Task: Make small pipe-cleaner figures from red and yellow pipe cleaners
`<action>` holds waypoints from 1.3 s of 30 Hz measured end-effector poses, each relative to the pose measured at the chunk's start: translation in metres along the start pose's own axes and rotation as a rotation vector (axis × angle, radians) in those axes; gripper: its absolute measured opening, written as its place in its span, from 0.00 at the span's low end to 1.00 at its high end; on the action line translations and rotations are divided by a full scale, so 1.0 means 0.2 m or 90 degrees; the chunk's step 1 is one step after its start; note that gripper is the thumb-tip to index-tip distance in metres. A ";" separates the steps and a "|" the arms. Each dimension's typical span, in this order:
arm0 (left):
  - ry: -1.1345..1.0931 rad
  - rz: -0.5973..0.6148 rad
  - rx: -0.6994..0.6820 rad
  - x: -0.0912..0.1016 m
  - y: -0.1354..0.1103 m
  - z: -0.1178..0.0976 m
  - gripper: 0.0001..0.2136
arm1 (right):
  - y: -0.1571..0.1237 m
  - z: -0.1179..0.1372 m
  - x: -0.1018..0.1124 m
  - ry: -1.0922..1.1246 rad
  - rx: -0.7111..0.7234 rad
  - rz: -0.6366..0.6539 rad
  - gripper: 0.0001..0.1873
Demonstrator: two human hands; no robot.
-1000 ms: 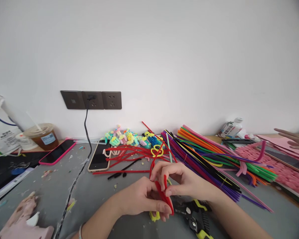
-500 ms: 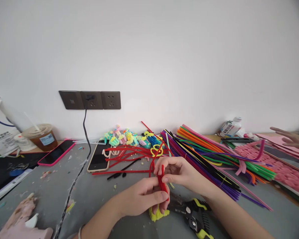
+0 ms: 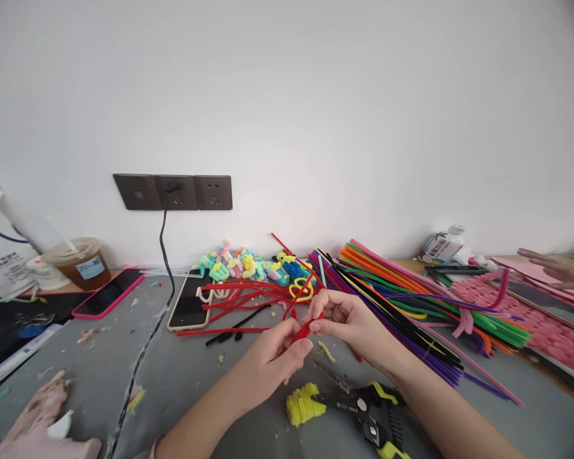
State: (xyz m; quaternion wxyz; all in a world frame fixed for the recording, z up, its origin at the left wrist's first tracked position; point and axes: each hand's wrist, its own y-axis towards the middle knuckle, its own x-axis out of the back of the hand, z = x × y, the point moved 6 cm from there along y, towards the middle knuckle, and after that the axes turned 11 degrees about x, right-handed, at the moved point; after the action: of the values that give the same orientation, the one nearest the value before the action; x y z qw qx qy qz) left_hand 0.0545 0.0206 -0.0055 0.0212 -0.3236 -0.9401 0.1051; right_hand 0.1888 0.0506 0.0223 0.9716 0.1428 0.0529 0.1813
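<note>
Between my two hands is a bundle of red pipe cleaner (image 3: 302,333), folded short, partly hidden by fingers. My left hand (image 3: 282,357) grips its lower end with thumb and fingers. Pinching the upper end is my right hand (image 3: 337,322). A red strand sticks out beneath the right palm, and another rises above the hands. Just below them on the table lies a yellow coiled pipe cleaner piece (image 3: 305,405), touching the tip of black and yellow pliers (image 3: 363,408). A short light-green scrap (image 3: 326,352) rests near my right hand.
Loose red pipe cleaners (image 3: 249,293) spread behind my hands, before small colourful pipe cleaner figures (image 3: 249,264). Long multicoloured pipe cleaners (image 3: 392,299) lie right. Phones (image 3: 189,303), a drink cup (image 3: 83,264) and a cable (image 3: 146,341) are left. Another person's hand (image 3: 564,268) is far right.
My hands have lifted slightly and turned the red bundle from near upright to slanting. The yellow piece, partly covered by my left fingers before, now shows fully.
</note>
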 end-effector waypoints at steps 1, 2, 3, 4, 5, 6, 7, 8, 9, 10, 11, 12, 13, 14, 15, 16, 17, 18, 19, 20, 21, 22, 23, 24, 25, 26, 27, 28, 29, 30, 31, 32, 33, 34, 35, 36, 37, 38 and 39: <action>0.025 -0.041 -0.007 0.02 0.01 0.00 0.15 | 0.00 -0.01 0.01 -0.011 -0.003 -0.005 0.15; 0.034 -0.068 -0.013 0.04 0.02 0.00 0.14 | 0.00 -0.01 0.01 -0.018 -0.007 -0.008 0.15; 0.042 -0.092 -0.020 0.05 0.02 0.00 0.14 | 0.00 -0.02 0.01 -0.021 -0.009 -0.012 0.15; 0.052 -0.111 -0.027 0.07 0.03 0.00 0.14 | 0.00 -0.02 0.02 -0.020 -0.010 -0.017 0.15; 0.056 -0.125 -0.033 0.08 0.03 -0.01 0.14 | 0.00 -0.03 0.02 -0.018 -0.011 -0.022 0.15; 0.057 -0.134 -0.035 0.09 0.04 -0.01 0.15 | 0.00 -0.03 0.03 -0.016 -0.010 -0.029 0.15; 0.052 -0.137 -0.032 0.09 0.04 -0.01 0.15 | 0.00 -0.03 0.03 -0.014 -0.009 -0.035 0.15; 0.041 -0.137 -0.026 0.09 0.04 -0.01 0.16 | 0.00 -0.03 0.03 -0.011 -0.008 -0.040 0.14; 0.025 -0.134 -0.016 0.10 0.04 -0.01 0.16 | 0.00 -0.03 0.04 -0.008 -0.008 -0.044 0.14; 0.008 -0.132 -0.007 0.10 0.04 0.00 0.16 | 0.00 -0.03 0.03 -0.003 -0.011 -0.045 0.14; -0.004 -0.133 0.000 0.10 0.04 0.00 0.17 | 0.00 -0.03 0.03 0.005 -0.013 -0.045 0.14; -0.012 -0.136 0.002 0.10 0.03 0.00 0.17 | 0.00 -0.03 0.03 0.014 -0.016 -0.045 0.13; -0.015 -0.140 0.000 0.10 0.03 0.00 0.17 | 0.00 -0.03 0.03 0.024 -0.018 -0.045 0.13; -0.015 -0.141 -0.004 0.10 0.03 0.00 0.17 | 0.00 -0.03 0.02 0.033 -0.019 -0.044 0.13; -0.012 -0.141 -0.009 0.10 0.02 -0.01 0.17 | 0.00 -0.03 0.02 0.042 -0.020 -0.044 0.12; -0.007 -0.140 -0.015 0.10 0.02 -0.01 0.18 | 0.00 -0.03 0.02 0.049 -0.021 -0.043 0.12; -0.002 -0.139 -0.020 0.10 0.02 -0.02 0.18 | 0.00 -0.03 0.02 0.055 -0.023 -0.044 0.12; 0.002 -0.138 -0.023 0.09 0.02 -0.02 0.18 | 0.00 -0.03 0.02 0.059 -0.026 -0.046 0.12; 0.003 -0.138 -0.023 0.09 0.02 -0.02 0.19 | 0.00 -0.03 0.02 0.063 -0.029 -0.049 0.12; 0.003 -0.139 -0.021 0.09 0.02 -0.02 0.19 | 0.00 -0.03 0.03 0.064 -0.033 -0.053 0.12; 0.004 -0.140 -0.017 0.09 0.03 -0.02 0.20 | 0.00 -0.04 0.03 0.062 -0.037 -0.057 0.12; 0.006 -0.140 -0.015 0.09 0.03 -0.01 0.20 | 0.00 -0.04 0.03 0.059 -0.042 -0.061 0.12; 0.007 -0.137 -0.013 0.09 0.03 -0.01 0.20 | 0.00 -0.04 0.04 0.054 -0.045 -0.063 0.12; 0.009 -0.132 -0.012 0.09 0.03 0.00 0.20 | 0.00 -0.04 0.04 0.049 -0.046 -0.064 0.12; 0.008 -0.124 -0.011 0.08 0.04 0.01 0.20 | 0.00 -0.04 0.04 0.047 -0.045 -0.061 0.12; 0.003 -0.114 -0.008 0.08 0.04 0.02 0.21 | 0.01 -0.04 0.04 0.046 -0.042 -0.055 0.12; -0.006 -0.102 -0.002 0.07 0.04 0.02 0.21 | 0.01 -0.04 0.03 0.046 -0.039 -0.048 0.11; -0.017 -0.090 0.006 0.06 0.04 0.03 0.22 | 0.00 -0.04 0.03 0.047 -0.036 -0.041 0.11; -0.030 -0.078 0.015 0.06 0.04 0.03 0.23 | 0.00 -0.04 0.03 0.048 -0.035 -0.035 0.10; -0.043 -0.069 0.023 0.05 0.04 0.04 0.24 | 0.00 -0.04 0.02 0.049 -0.035 -0.029 0.10; -0.054 -0.064 0.029 0.04 0.04 0.04 0.24 | 0.00 -0.04 0.02 0.051 -0.035 -0.026 0.09; -0.063 -0.062 0.032 0.04 0.04 0.03 0.24 | 0.00 -0.04 0.02 0.053 -0.035 -0.023 0.09; -0.071 -0.064 0.033 0.04 0.04 0.03 0.24 | -0.01 -0.04 0.02 0.054 -0.034 -0.021 0.09; -0.077 -0.069 0.031 0.05 0.04 0.02 0.25 | -0.01 -0.05 0.02 0.053 -0.031 -0.019 0.08; -0.081 -0.076 0.028 0.05 0.04 0.02 0.25 | -0.01 -0.05 0.02 0.049 -0.028 -0.016 0.08; -0.082 -0.083 0.025 0.06 0.04 0.02 0.25 | -0.01 -0.05 0.02 0.038 -0.022 -0.011 0.08; -0.079 -0.090 0.021 0.06 0.04 0.02 0.26 | 0.00 -0.05 0.02 0.019 -0.012 -0.007 0.08; -0.074 -0.097 0.020 0.07 0.04 0.01 0.26 | 0.00 -0.05 0.02 -0.012 0.005 -0.007 0.08; -0.067 -0.104 0.020 0.07 0.04 0.02 0.26 | 0.00 -0.04 0.03 -0.056 0.033 -0.016 0.08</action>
State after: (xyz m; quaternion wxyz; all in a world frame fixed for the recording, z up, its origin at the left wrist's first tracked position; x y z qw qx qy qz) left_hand 0.0476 0.0347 -0.0107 -0.0146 -0.2391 -0.9615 0.1347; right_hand 0.1929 0.0552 0.0150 0.9710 0.1754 0.0164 0.1615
